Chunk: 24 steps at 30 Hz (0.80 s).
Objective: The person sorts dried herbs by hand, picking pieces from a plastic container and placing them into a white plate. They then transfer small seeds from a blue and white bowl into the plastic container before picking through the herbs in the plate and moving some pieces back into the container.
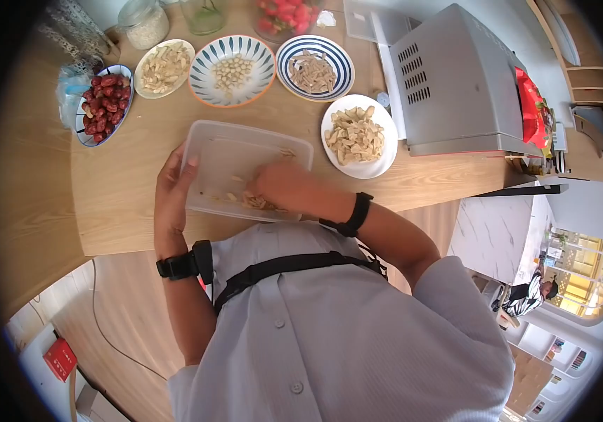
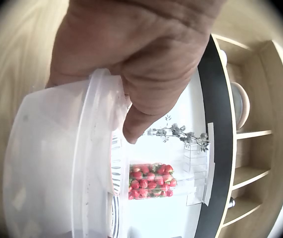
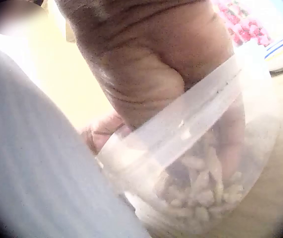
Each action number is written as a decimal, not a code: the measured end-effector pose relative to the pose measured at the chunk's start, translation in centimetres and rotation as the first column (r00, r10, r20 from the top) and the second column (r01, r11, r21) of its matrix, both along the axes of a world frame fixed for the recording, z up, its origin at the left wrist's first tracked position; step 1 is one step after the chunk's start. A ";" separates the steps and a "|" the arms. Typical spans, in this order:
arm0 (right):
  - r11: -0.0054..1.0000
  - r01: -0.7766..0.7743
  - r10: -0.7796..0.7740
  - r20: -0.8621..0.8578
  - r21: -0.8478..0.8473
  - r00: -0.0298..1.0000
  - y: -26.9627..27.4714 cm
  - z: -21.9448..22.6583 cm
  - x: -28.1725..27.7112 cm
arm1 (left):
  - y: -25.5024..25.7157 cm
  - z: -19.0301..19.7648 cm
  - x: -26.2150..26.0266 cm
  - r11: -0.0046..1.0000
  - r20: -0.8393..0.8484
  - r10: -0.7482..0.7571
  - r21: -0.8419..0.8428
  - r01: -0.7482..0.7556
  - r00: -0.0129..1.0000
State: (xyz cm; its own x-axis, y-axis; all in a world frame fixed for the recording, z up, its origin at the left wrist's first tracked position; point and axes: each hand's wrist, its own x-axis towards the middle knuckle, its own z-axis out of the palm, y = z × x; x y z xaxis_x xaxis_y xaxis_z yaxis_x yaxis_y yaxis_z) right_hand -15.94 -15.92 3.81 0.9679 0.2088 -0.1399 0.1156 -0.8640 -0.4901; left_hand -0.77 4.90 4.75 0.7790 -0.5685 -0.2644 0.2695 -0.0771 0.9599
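A translucent plastic container (image 1: pixel 221 158) sits on the table in front of the person. My left hand (image 1: pixel 173 184) grips its left wall, the thumb over the rim, as the left wrist view (image 2: pixel 131 54) also shows. Down inside the container is my right hand (image 1: pixel 284 186), blurred in the head view. Its fingertips are among pale dried slices (image 1: pixel 256 202); through the wall in the right wrist view, slices (image 3: pixel 201 183) lie around the fingers. Whether they pinch any, I cannot tell. More slices (image 1: pixel 356 137) fill a white plate (image 1: pixel 388 151) to the right.
Behind the container stand a bowl of red dates (image 1: pixel 107 105), a plate of pale slices (image 1: pixel 164 68), a plate of pale kernels (image 1: pixel 232 72) and a blue-ringed plate of brownish strips (image 1: pixel 312 72). Strawberries (image 1: pixel 287 17) and a jar (image 1: pixel 143 24) are farther back. A grey appliance (image 1: pixel 456 91) stands right.
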 end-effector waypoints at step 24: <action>0.932 0.111 -0.175 0.159 0.346 0.972 -0.2 6.3 3.7 | -5.6 -2.0 -3.5 0.891 -0.752 -0.303 -0.442 -0.106 0.585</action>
State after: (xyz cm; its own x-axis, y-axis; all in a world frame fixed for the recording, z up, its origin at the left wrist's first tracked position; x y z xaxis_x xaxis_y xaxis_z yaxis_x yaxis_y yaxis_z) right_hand -12.27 -16.13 10.10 0.9928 0.0700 0.0970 0.1188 -0.6694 -0.7334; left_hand -4.23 -0.75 2.76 0.3040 -0.8323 -0.4636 0.9375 0.1748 0.3008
